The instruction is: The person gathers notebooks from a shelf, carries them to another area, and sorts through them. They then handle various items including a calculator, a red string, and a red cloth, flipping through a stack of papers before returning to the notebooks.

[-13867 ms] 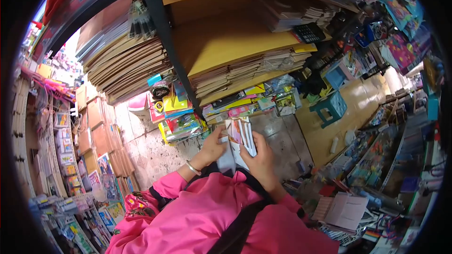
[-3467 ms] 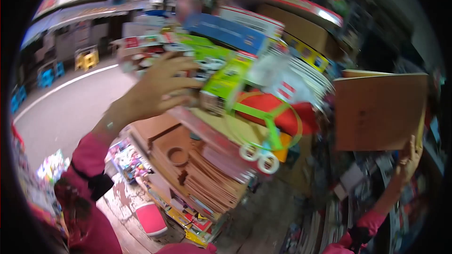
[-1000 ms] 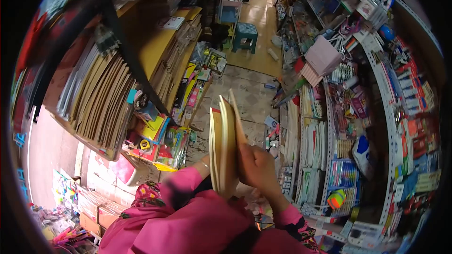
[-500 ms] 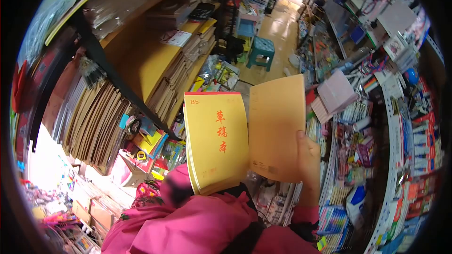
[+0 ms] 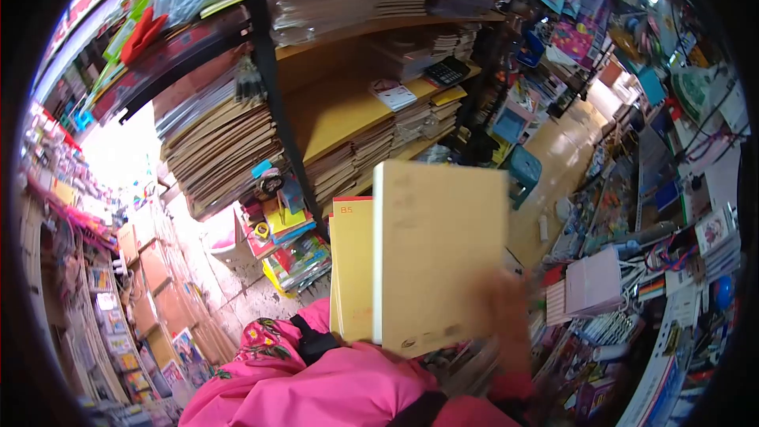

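Note:
A tan notebook [image 5: 439, 257] with a pale spine is upright in front of my chest. My right hand [image 5: 500, 304], blurred, is closed on its right edge. Behind it and to the left stands a yellow notebook [image 5: 351, 269] marked B5, with a red strip along its top. The tan notebook covers most of that yellow cover. My left sleeve [image 5: 320, 336] reaches the lower left of the yellow notebook, but the left hand itself is hidden.
Wooden shelves [image 5: 336, 126] with paper stacks and a calculator [image 5: 447, 71] stand ahead. A teal stool [image 5: 523, 170] is in the aisle. Goods crowd the racks on the right. Boxes and stationery [image 5: 296, 257] lie low beside the shelves.
My view has turned left, so the shelves shift rightward. The tan notebook has come from beside the yellow one to in front of it, covering its red lettering. My right hand stays on it.

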`<action>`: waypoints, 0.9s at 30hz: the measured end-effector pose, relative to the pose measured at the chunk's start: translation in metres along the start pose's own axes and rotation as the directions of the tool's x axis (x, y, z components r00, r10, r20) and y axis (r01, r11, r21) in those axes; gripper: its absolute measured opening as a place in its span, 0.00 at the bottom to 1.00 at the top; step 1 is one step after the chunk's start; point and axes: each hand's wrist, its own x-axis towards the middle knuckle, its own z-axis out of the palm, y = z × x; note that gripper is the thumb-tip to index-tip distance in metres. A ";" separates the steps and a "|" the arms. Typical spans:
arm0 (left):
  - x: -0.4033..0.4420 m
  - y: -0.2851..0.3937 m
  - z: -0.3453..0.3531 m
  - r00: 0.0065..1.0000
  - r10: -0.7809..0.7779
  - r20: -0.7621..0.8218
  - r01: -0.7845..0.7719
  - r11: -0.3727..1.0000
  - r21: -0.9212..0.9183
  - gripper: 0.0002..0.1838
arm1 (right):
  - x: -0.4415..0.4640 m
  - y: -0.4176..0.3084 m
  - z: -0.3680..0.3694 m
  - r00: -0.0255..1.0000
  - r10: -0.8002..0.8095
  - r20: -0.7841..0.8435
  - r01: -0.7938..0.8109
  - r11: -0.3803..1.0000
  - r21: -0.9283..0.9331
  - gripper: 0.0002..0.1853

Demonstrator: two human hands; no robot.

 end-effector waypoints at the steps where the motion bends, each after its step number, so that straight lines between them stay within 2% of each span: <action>1: -0.010 0.002 0.000 0.999 0.032 -0.016 -0.032 0.999 0.001 0.38 | 0.022 -0.043 0.004 0.971 0.123 0.205 -0.198 0.897 0.396 0.16; 2: -0.021 0.003 -0.003 0.997 0.066 -0.035 -0.066 0.998 0.004 0.38 | 0.032 -0.058 0.021 0.931 0.212 0.297 -0.352 0.734 0.580 0.15; 3: -0.034 0.005 -0.003 0.994 0.099 -0.054 -0.099 0.995 0.015 0.38 | 0.038 -0.064 0.038 0.871 0.270 0.410 -0.491 0.510 0.706 0.14; 7: -0.075 0.008 -0.011 0.968 0.213 -0.131 -0.213 0.977 0.018 0.38 | 0.042 -0.065 0.067 0.889 0.140 0.436 -0.452 0.420 0.787 0.12; 9: -0.090 0.007 -0.014 0.953 0.260 -0.159 -0.261 0.965 0.013 0.38 | 0.042 -0.067 0.084 0.958 0.096 0.269 -0.283 0.434 0.855 0.13; 13: -0.105 0.010 -0.017 0.930 0.320 -0.182 -0.327 0.945 -0.009 0.38 | 0.041 -0.085 0.101 0.973 0.116 0.199 -0.228 0.371 0.900 0.18; 15: -0.106 0.016 -0.019 0.922 0.343 -0.177 -0.353 0.935 -0.026 0.38 | 0.042 -0.090 0.107 0.917 0.132 0.376 -0.388 0.082 0.918 0.21; 16: -0.105 0.020 -0.019 0.919 0.355 -0.170 -0.366 0.930 -0.036 0.38 | 0.044 -0.093 0.107 0.918 0.115 0.381 -0.391 0.088 0.916 0.21; 18: -0.101 0.033 -0.020 0.912 0.381 -0.152 -0.394 0.917 -0.066 0.38 | 0.051 -0.095 0.104 0.809 -0.040 0.587 -0.581 0.101 0.807 0.22; 19: -0.095 0.041 -0.018 0.908 0.395 -0.137 -0.408 0.909 -0.083 0.38 | 0.053 -0.084 0.108 0.799 -0.071 0.597 -0.588 0.114 0.801 0.22; 20: -0.084 0.051 -0.017 0.907 0.406 -0.116 -0.417 0.903 -0.101 0.38 | 0.053 -0.064 0.117 0.899 -0.321 0.297 -0.042 0.613 0.789 0.21; 21: -0.073 0.061 -0.016 0.902 0.423 -0.086 -0.431 0.894 -0.124 0.38 | 0.054 -0.047 0.130 0.729 -0.677 0.104 0.590 0.698 0.407 0.20; 22: -0.058 0.071 -0.015 0.900 0.433 -0.055 -0.436 0.888 -0.148 0.38 | 0.045 -0.028 0.157 0.862 -0.434 0.263 0.135 0.696 0.705 0.20; 23: -0.059 0.083 -0.019 0.882 0.469 -0.055 -0.471 0.866 -0.167 0.38 | 0.048 -0.022 0.184 0.814 -0.227 0.535 -0.369 0.508 0.778 0.19; 24: -0.058 0.096 -0.025 0.859 0.508 -0.062 -0.510 0.840 -0.184 0.38 | 0.059 -0.104 0.137 0.688 -0.124 0.716 -0.705 0.121 0.699 0.20; 25: -0.057 0.102 -0.029 0.845 0.533 -0.046 -0.530 0.822 -0.210 0.38 | 0.056 -0.105 0.150 0.690 -0.118 0.714 -0.712 0.067 0.699 0.21; 26: -0.057 0.110 -0.036 0.824 0.565 -0.051 -0.560 0.796 -0.229 0.38 | 0.058 -0.105 0.160 0.639 -0.188 0.746 -0.739 0.118 0.663 0.21; 27: -0.066 0.114 -0.050 0.775 0.625 -0.093 -0.627 0.743 -0.233 0.38 | 0.060 -0.103 0.168 0.584 -0.166 0.795 -0.801 0.040 0.597 0.22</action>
